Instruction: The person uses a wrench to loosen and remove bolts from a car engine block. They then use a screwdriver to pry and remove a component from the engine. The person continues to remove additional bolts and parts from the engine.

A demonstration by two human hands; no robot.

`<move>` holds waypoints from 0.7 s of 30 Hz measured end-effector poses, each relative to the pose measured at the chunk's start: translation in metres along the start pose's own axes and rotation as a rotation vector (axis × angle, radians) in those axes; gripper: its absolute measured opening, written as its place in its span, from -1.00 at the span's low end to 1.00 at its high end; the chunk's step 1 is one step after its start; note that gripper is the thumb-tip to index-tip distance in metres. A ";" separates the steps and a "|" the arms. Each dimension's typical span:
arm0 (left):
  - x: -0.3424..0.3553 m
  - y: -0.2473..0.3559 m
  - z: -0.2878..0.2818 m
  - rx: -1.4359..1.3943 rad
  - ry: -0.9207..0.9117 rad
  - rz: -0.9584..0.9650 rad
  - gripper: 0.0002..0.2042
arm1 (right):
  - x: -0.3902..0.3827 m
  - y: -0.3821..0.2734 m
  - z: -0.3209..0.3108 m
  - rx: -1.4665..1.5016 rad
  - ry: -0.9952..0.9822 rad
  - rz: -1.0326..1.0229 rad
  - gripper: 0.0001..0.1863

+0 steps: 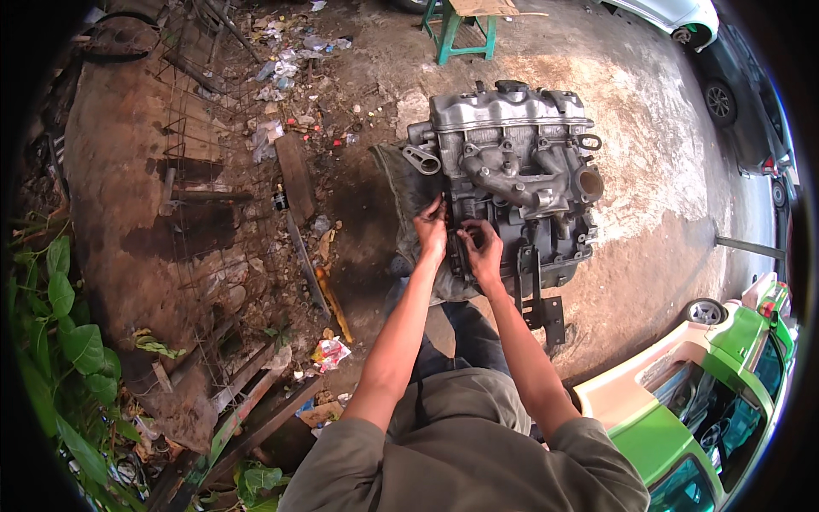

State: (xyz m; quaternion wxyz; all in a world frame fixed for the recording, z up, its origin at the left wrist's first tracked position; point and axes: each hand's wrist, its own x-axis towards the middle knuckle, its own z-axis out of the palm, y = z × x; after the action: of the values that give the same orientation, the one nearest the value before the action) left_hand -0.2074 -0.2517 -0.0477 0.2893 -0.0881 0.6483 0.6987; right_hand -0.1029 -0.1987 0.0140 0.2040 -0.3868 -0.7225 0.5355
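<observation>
A grey metal car engine [512,113] stands in front of me, with a ribbed cover on top and a curved manifold [512,182] on its upward face. My left hand [432,230] is at the engine's left edge, fingers bent together against the dark side. Just to its right, my right hand [483,250] is closed in a pinch over the same edge. Whatever the fingertips hold is too small or hidden to name. A black metal bracket [540,311] sticks out from the engine's near side, right of my right hand. A dark cloth [392,175] shows along the left side.
Litter and scrap [290,64] cover the ground to the left, with a wooden plank [295,179] and a yellow-orange bar [333,303]. A green stool [465,38] stands beyond the engine. A green vehicle [734,341] is at the right, leafy plants [81,346] at the left.
</observation>
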 end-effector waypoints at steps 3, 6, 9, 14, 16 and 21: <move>0.006 -0.008 0.000 0.059 0.008 0.143 -0.70 | 0.002 0.003 0.001 0.011 0.010 0.001 -0.79; 0.005 -0.012 0.001 0.148 0.024 0.248 -0.71 | 0.004 0.005 0.001 -0.004 0.022 -0.018 -0.79; -0.002 -0.011 -0.004 0.305 -0.030 0.300 -0.69 | 0.004 0.006 0.000 -0.026 0.015 -0.046 -0.79; -0.009 -0.005 -0.009 0.421 -0.121 0.334 -0.55 | 0.005 0.006 -0.002 -0.071 0.007 -0.140 -0.80; -0.013 -0.003 -0.009 0.417 -0.159 0.329 -0.48 | 0.006 0.006 -0.001 -0.068 0.011 -0.139 -0.80; -0.023 0.002 -0.008 0.385 -0.278 0.266 -0.33 | 0.004 0.007 0.001 -0.036 0.023 -0.123 -0.80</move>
State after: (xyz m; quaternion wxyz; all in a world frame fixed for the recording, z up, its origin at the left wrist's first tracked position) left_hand -0.1921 -0.2657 -0.0358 0.2928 0.1513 0.7293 0.5997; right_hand -0.1035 -0.1950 0.0063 0.2378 -0.3515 -0.7522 0.5042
